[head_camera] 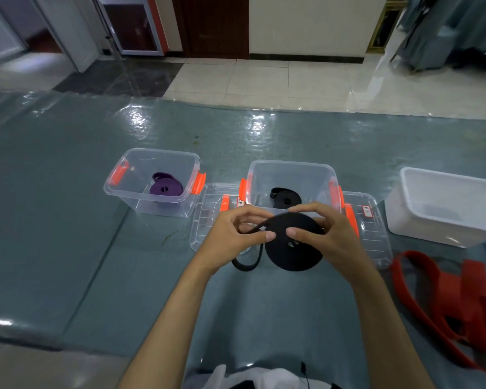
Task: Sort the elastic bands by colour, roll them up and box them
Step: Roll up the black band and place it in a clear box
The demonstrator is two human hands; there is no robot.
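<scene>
Both hands hold a black elastic band roll (pixel 292 245) above the table (pixel 68 220), just in front of the middle clear box (pixel 292 175). The right hand (pixel 326 237) has its grip closed on the roll, thumb on its face and fingers curled over the top edge. The left hand (pixel 236 234) pinches the loose black tail (pixel 250 262), which hangs in a loop beneath. Another black roll (pixel 285 196) lies inside the middle box. A purple roll (pixel 166 186) sits in the left clear box (pixel 152 158). Red bands (pixel 446 304) lie unrolled on the right, near a white tub (pixel 443 175)
</scene>
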